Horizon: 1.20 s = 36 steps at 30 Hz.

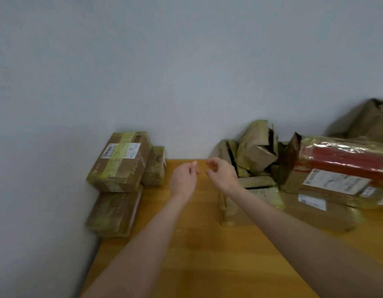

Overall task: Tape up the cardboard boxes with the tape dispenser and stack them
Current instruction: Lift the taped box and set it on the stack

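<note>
Taped cardboard boxes are stacked at the table's left edge: a labelled box (pixel 119 161) lies on a flatter box (pixel 113 212), with a small box (pixel 155 166) beside it. My left hand (pixel 184 179) and my right hand (pixel 221 174) hover close together above the wooden table (pixel 186 254), fingers loosely curled, holding nothing. A pile of crumpled and flattened boxes (pixel 258 147) lies just right of my right hand. No tape dispenser is in view.
A large box with a red wrapped top (pixel 345 166) sits on flat labelled boxes (pixel 315 209) at the right. Another box (pixel 369 119) stands behind them. A grey wall backs the table. The table's left edge runs beside the wall.
</note>
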Available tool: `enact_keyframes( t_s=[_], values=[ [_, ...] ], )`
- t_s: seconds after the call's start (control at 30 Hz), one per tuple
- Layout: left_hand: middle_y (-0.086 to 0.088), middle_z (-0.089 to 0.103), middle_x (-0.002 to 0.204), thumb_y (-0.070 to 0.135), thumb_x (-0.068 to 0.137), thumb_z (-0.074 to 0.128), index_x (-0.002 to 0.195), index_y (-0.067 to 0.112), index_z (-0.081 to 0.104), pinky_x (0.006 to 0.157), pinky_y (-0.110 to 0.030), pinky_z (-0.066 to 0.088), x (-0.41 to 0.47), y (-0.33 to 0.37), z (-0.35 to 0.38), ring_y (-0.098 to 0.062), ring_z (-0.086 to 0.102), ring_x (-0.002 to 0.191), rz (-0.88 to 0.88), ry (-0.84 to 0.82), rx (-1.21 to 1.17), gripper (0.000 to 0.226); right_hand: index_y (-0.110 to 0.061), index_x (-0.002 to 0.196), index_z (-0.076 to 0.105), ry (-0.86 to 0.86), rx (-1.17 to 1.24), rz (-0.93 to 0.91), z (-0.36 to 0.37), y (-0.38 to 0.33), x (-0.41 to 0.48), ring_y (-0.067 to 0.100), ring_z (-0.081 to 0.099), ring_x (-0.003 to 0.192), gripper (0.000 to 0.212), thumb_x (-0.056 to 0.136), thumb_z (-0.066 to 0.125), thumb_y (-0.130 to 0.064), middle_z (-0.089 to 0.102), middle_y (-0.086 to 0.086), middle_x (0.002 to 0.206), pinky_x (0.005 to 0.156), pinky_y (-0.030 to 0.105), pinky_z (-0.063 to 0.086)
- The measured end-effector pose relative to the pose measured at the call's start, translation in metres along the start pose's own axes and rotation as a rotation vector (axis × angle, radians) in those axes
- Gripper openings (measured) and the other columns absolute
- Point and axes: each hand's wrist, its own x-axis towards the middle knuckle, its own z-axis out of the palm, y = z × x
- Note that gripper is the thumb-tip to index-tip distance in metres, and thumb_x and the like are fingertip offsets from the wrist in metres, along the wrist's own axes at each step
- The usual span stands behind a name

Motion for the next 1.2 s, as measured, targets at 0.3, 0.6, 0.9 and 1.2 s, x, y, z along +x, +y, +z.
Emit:
enact_keyframes(
  t_s=[0.3, 0.6, 0.9, 1.2],
  values=[
    [-0.005, 0.052, 0.119, 0.033, 0.102, 0.037, 0.113, 0.016, 0.06, 0.088, -0.029, 0.037, -0.078, 0.108, 0.102, -0.019, 0.044, 0.107, -0.09, 0.139, 0.025, 0.03, -0.02, 0.123, 0.06, 0.019, 0.056, -0.061, -0.122, 0.137, -0.063, 0.015, 0.058, 0.107, 0.027, 0.096, 0.056, -0.019, 0.061, -0.001, 0.12, 0.092, 0.031, 0.05],
    [-0.002, 0.044, 0.135, 0.036, 0.098, 0.048, 0.135, 0.015, 0.043, 0.1, -0.035, 0.043, -0.106, 0.224, 0.154, -0.017, 0.049, 0.119, -0.057, 0.08, -0.241, 0.043, -0.02, 0.103, 0.061, 0.273, 0.124, -0.022, -0.22, 0.223, -0.1, 0.01, 0.054, 0.078, 0.011, 0.092, 0.063, -0.021, 0.057, -0.005, 0.087, 0.072, 0.029, 0.048],
    [-0.006, 0.024, 0.158, 0.05, 0.093, 0.053, 0.153, 0.015, 0.013, 0.115, -0.047, 0.027, -0.064, 0.278, 0.172, -0.025, 0.025, 0.144, -0.16, -0.037, -0.413, 0.081, -0.018, 0.144, 0.034, 0.417, 0.274, 0.312, -0.332, 0.273, -0.089, 0.026, 0.05, 0.124, 0.078, 0.081, 0.073, -0.045, 0.044, 0.005, 0.143, 0.101, 0.046, 0.046],
    [-0.002, 0.049, 0.137, 0.046, 0.086, 0.061, 0.141, 0.016, 0.039, 0.105, -0.042, 0.042, -0.096, 0.336, 0.176, -0.02, 0.048, 0.125, -0.078, 0.157, -0.502, 0.067, -0.01, 0.136, 0.048, 0.132, 0.727, 0.238, -0.364, 0.308, -0.092, 0.02, 0.06, 0.11, 0.056, 0.089, 0.068, -0.032, 0.061, 0.002, 0.121, 0.097, 0.036, 0.05]
  ],
)
